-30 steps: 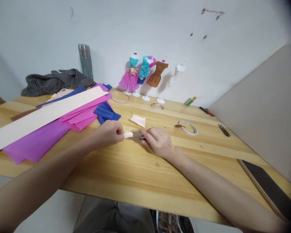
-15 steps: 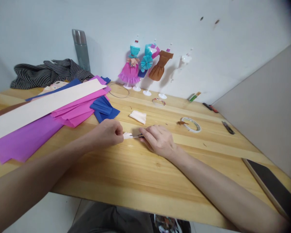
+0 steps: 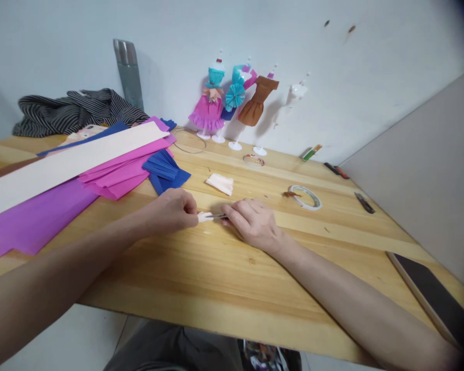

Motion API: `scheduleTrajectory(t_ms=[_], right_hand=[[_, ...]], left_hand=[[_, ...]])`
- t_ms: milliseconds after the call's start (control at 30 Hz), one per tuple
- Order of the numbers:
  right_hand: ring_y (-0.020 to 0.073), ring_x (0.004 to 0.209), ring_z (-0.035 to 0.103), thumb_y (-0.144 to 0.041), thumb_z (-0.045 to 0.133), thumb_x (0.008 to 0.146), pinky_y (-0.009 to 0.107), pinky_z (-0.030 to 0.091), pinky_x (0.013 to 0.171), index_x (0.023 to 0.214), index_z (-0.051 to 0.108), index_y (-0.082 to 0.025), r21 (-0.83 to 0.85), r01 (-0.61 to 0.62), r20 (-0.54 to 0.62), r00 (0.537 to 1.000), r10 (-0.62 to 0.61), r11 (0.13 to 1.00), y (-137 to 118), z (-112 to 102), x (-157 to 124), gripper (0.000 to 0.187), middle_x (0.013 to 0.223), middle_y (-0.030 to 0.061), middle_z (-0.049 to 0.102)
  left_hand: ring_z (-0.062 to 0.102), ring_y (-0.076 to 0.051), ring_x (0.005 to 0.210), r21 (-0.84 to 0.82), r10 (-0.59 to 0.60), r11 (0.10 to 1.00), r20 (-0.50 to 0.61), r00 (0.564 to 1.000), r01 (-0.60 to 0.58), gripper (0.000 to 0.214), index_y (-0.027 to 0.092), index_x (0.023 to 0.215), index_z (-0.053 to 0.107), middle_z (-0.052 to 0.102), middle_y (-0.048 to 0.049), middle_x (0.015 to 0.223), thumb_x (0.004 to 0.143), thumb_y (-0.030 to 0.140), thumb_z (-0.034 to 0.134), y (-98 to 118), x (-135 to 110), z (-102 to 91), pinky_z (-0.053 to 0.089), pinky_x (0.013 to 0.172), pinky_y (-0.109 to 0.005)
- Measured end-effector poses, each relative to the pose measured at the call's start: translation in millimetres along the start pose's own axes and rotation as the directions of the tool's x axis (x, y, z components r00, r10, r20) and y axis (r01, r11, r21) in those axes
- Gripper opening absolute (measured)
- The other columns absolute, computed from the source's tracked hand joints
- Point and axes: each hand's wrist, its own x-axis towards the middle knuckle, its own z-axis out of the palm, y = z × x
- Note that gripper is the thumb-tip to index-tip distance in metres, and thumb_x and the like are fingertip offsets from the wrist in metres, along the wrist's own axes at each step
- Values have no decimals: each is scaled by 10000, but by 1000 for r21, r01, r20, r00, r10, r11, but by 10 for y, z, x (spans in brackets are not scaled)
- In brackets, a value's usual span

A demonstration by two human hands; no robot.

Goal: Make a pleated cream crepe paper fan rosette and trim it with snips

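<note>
My left hand [image 3: 172, 209] is closed in a pinch on a small pleated piece of white paper [image 3: 203, 217] on the wooden table [image 3: 232, 278]. My right hand [image 3: 253, 223] is closed around a small pair of scissors [image 3: 217, 217], whose blades touch the paper piece. The two hands meet at the table's middle. A second folded white paper piece [image 3: 219, 183] lies just behind them.
Long sheets of cream, pink and purple paper [image 3: 62, 180] and blue folded paper [image 3: 164, 170] lie at left. Paper-dressed doll stands [image 3: 232, 103] line the wall beside a metal bottle [image 3: 128, 72] and striped cloth [image 3: 73, 111]. A tape roll [image 3: 304, 197] and a tablet [image 3: 433, 299] lie at right.
The right hand has brought the scissor blades up to the white paper piece. The view has tilted down a little; both hands stay in the same place.
</note>
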Motion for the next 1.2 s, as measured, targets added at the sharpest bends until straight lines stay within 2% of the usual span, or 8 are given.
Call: scheduleTrajectory(t_ms=[300,1200], right_hand=[[142,593,433,-288,478,943,284,302,558,867,639,-121,-2,18,0,1000,-18,1000,-1,-16,16,245,656,37,567],[142,598,414,-266,496,932,279,296,569,808,630,-135,1,46,-5,999,-46,999,-7,-23,14,224,633,27,537]], left_hand=[[449,-119,565,-41,8,999,39,999,-6,164,135,556,590,553,2,597,624,239,483,-42,16,8,244,490,-258],[439,-119,552,-49,9,999,68,998,-5,163,140,545,590,524,9,543,622,250,496,1,0,-14,277,484,-249]])
